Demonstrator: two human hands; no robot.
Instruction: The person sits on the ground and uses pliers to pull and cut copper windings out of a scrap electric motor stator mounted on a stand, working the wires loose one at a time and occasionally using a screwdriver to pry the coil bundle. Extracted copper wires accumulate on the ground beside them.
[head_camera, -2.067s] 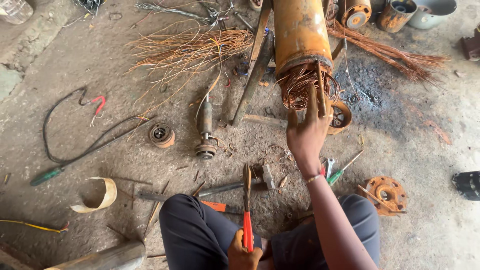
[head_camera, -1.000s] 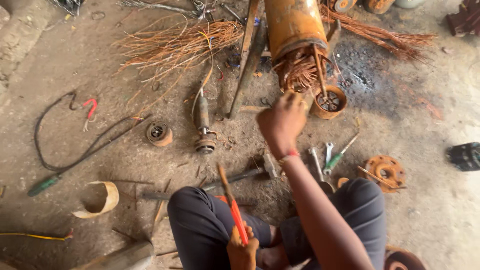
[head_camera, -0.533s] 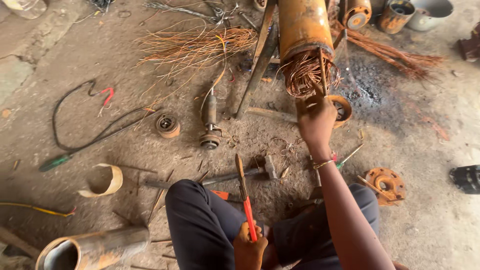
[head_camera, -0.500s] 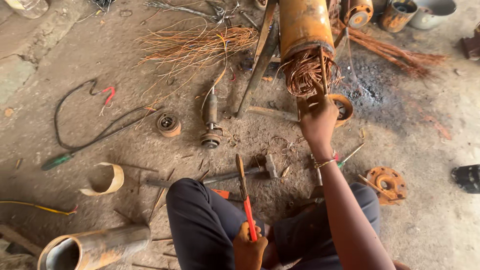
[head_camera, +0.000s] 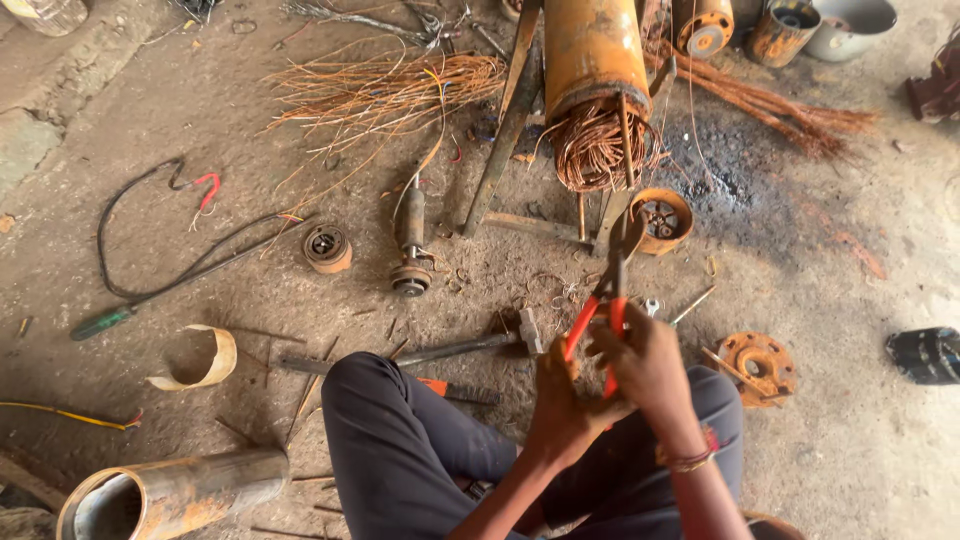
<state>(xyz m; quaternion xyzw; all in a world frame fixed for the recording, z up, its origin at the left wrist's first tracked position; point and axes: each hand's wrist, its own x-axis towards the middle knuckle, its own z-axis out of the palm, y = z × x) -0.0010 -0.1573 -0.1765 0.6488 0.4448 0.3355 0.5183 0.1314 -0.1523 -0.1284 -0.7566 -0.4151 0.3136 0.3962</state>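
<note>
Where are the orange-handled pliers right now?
The orange-handled pliers sit right of centre in the head view, gripped by both the left hand and right hand, jaws pointing up toward the copper windings.

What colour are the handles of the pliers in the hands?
Orange-red handles on the pliers, held by both the left hand and right hand; head view.

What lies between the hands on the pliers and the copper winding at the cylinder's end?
Head view: only the pliers' jaws and a rusty ring part beside them, above both hands, below the copper winding.
</note>
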